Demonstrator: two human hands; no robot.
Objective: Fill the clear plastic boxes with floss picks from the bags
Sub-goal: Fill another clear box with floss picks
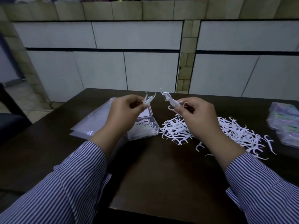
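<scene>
A clear plastic box [144, 132] with its lid open stands on the dark table [161, 175], partly filled with white floss picks. A loose pile of white floss picks [174, 130] spreads to its right. My left hand [124, 110] pinches a small bunch of floss picks [148, 98] above the box. My right hand [199, 113] pinches another small bunch of picks [169, 98] above the pile. Both bunches are held up in the air, apart from each other.
Flat clear plastic bags [93, 122] lie left of the box. A stack of filled packs with coloured contents [284, 125] sits at the table's right edge. White cabinet doors and tiled wall stand behind the table.
</scene>
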